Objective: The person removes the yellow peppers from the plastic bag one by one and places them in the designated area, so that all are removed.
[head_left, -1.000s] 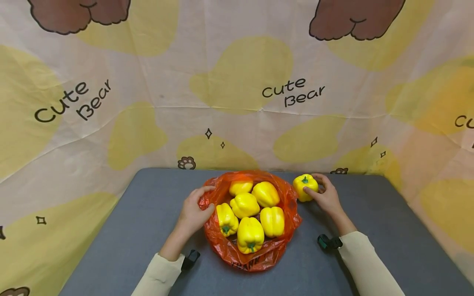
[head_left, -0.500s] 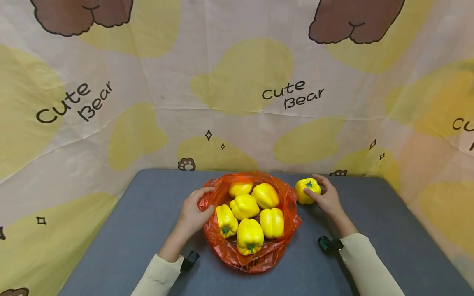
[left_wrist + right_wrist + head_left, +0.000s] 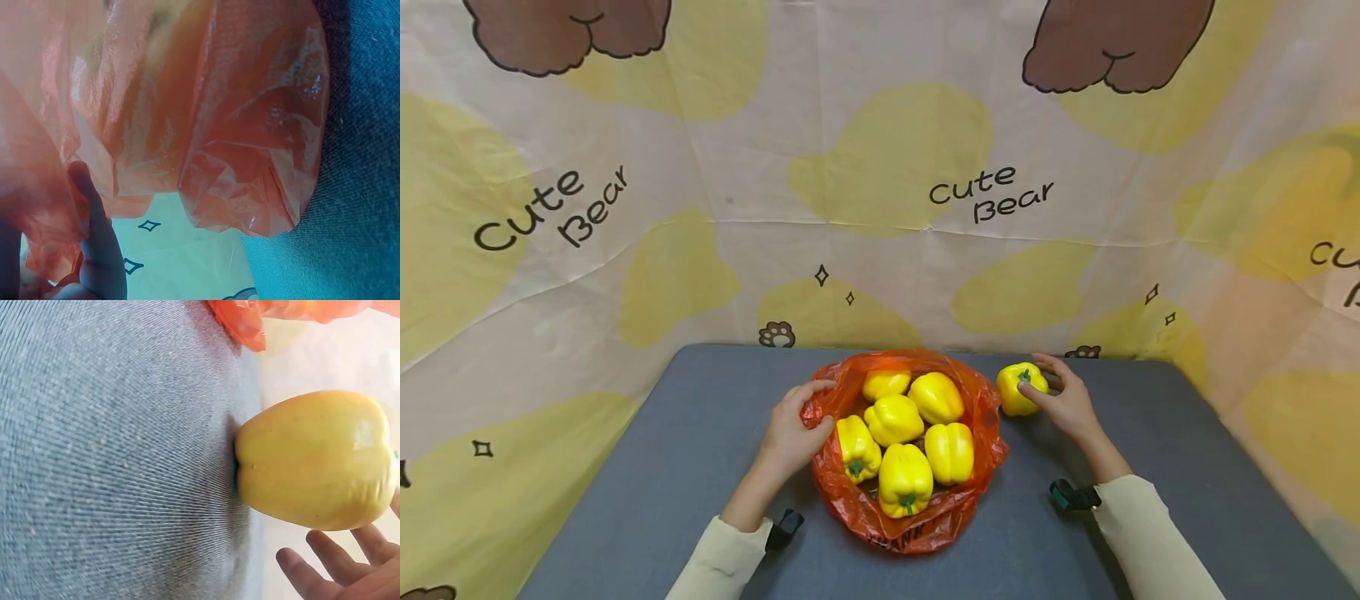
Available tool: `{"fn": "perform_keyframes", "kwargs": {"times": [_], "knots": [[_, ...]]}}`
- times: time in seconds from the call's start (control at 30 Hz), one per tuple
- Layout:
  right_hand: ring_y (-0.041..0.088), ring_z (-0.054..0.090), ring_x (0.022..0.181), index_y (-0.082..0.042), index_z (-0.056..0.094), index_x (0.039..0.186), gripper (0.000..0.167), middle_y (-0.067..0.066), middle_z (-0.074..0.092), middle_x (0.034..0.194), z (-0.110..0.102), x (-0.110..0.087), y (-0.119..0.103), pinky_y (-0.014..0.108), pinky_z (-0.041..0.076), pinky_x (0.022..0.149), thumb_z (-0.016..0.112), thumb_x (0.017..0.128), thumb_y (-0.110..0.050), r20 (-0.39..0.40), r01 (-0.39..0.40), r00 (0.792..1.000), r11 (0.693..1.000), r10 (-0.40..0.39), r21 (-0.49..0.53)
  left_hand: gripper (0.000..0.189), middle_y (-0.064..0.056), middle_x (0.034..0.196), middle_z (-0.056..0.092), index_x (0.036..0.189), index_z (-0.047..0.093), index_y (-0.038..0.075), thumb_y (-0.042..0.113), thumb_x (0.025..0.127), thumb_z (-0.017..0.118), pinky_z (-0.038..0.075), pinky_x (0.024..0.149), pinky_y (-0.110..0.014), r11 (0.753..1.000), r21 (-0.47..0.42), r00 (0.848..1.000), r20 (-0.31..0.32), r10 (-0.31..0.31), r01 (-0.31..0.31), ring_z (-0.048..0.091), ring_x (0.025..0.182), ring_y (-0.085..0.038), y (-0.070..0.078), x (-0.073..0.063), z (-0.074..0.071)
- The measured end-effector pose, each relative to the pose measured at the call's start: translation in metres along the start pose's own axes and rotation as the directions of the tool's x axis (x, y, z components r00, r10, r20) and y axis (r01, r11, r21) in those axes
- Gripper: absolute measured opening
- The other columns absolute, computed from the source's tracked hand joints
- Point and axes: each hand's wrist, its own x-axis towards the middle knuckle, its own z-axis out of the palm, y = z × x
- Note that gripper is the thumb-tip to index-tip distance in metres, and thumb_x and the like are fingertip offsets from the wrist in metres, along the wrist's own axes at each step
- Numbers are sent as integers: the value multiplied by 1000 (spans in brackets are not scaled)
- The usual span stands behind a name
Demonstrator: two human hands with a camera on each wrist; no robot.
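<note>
A red plastic bag [image 3: 917, 533] printed with dark letters stands wide at the mouth, with several yellow bell peppers [image 3: 906, 479] inside. My left hand [image 3: 793, 425] holds the bag's left rim. Close up in the left wrist view, fingers [image 3: 103, 250] lie against the thin red film. Just right of the bag, one more yellow bell pepper [image 3: 1017, 398] stands on the table, stem up. Around its right side is my right hand [image 3: 1067, 404], fingers spread and thumb in front of the pepper. In the right wrist view, loosely extended fingers [image 3: 331, 556] lie beside that pepper [image 3: 312, 459].
The grey table [image 3: 715, 467] runs back to a printed cloth backdrop [image 3: 880, 167] along its far edge. A dark device is strapped to each wrist, including the right wrist camera [image 3: 1072, 495]. The bag takes up the middle of the table.
The lone pepper shifted slightly right, away from the bag, then stayed put. My right hand has since loosened and edged right. The left hand keeps its place on the bag.
</note>
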Motion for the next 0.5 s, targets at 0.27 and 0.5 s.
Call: {"fn": "perform_keyframes", "kwargs": {"times": [0.27, 0.5], "knots": [[52, 46, 124, -9, 41, 144, 64, 29, 40, 144, -4, -5, -7, 62, 47, 90, 65, 90, -34, -30, 4, 1000, 1000, -4, 2, 45, -11, 111, 62, 121, 64, 20, 6, 78, 70, 55, 76, -34, 1000, 6, 1000, 4, 0, 0, 60, 93, -25, 0, 0, 0], [53, 47, 123, -10, 44, 142, 61, 28, 44, 142, -8, -10, -18, 62, 47, 89, 63, 91, -36, -62, 18, 998, 1000, -17, 12, 45, -10, 111, 62, 120, 64, 20, 7, 78, 70, 54, 76, -34, 1000, 19, 1000, 2, 5, -5, 60, 93, -25, 0, 0, 0]]}}
